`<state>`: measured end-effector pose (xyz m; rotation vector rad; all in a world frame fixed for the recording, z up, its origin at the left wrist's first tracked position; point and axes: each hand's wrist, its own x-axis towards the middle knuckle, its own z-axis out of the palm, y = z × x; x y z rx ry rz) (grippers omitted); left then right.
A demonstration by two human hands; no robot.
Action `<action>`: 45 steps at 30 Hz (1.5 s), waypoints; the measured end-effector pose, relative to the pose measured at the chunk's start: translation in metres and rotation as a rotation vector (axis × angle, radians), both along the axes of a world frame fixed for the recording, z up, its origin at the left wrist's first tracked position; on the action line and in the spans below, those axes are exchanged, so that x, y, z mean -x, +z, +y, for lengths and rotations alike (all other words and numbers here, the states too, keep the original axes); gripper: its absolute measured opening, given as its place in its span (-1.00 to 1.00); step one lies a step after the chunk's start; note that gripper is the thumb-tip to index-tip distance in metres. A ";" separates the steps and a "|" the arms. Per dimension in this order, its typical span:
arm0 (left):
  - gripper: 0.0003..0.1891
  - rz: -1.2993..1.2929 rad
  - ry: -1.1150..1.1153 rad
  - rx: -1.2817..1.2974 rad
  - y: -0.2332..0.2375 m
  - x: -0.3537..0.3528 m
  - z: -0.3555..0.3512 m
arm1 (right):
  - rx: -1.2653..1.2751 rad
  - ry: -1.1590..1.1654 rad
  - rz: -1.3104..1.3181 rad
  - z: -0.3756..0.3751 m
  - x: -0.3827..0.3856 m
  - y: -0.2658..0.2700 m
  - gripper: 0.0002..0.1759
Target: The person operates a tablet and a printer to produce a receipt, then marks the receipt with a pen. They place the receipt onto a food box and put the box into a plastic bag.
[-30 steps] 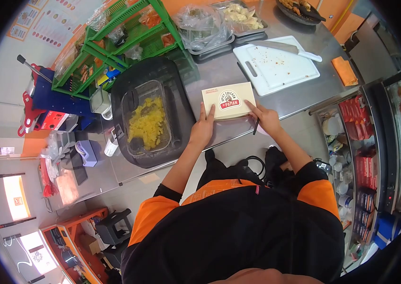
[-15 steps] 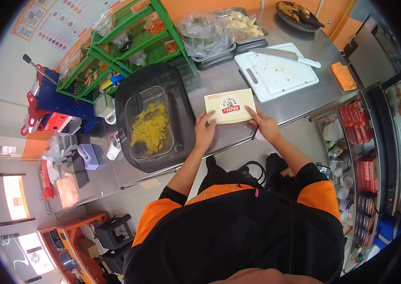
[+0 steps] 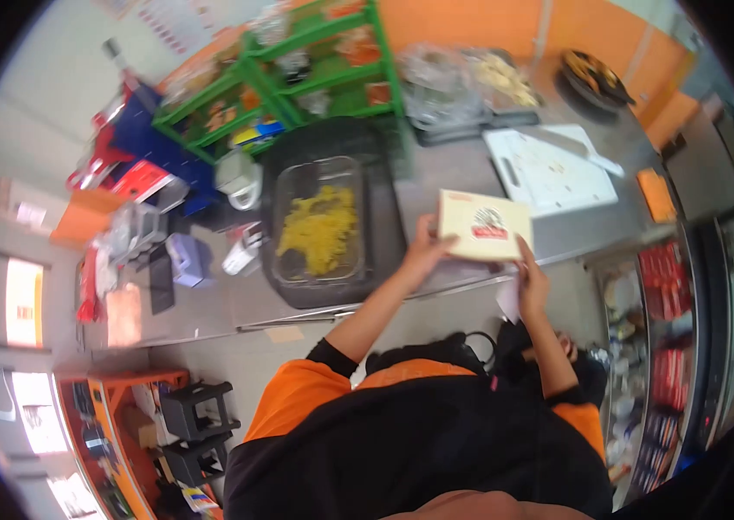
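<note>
A cream cardboard food box (image 3: 480, 212) with a printed chicken logo is held near the counter's front edge, its lid down. My left hand (image 3: 426, 250) grips its left side, thumb over the near left corner. At the near right corner, my right hand (image 3: 533, 286) has its fingers pressed on the box. Something pale, like a slip of paper (image 3: 508, 299), hangs beside my right hand; blur hides its details. Left of the box, a clear container (image 3: 285, 186) with yellow food (image 3: 324, 230) sits in a large black tray (image 3: 382, 186).
A white cutting board (image 3: 540, 178) with a knife (image 3: 614, 166) lies behind the box to the right. An orange cloth (image 3: 656, 195) is farther right. Green racks (image 3: 325, 56), bagged food (image 3: 436, 82) and a dark bowl (image 3: 579, 87) line the back. A stocked shelf (image 3: 666, 286) stands at right.
The camera view has shifted, so the counter sits farther right. Both hands still hold the box, which appears slightly tilted. The pale slip now shows below it by my right hand.
</note>
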<state>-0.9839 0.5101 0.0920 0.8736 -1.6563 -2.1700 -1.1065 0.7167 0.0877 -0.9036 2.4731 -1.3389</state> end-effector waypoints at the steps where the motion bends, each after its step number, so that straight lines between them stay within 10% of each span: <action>1: -0.23 0.080 -0.006 -0.006 0.024 -0.016 0.006 | 0.081 0.011 0.087 0.006 -0.009 -0.006 -0.46; 11: 0.01 0.260 0.349 0.173 0.081 -0.320 -0.036 | 0.253 0.568 0.325 -0.105 -0.225 0.065 -0.47; 21: -0.07 0.037 1.074 -0.064 0.054 -0.644 -0.051 | 0.315 0.945 -0.218 -0.278 -0.478 0.041 -0.82; 35: 0.00 0.050 1.007 -0.076 -0.020 -0.702 -0.215 | 0.349 0.363 0.184 -0.588 -0.514 -0.078 -0.86; 45: -0.20 -0.671 0.732 0.905 -0.034 -0.701 -0.275 | 0.464 0.225 0.550 -0.627 -0.516 -0.016 -0.77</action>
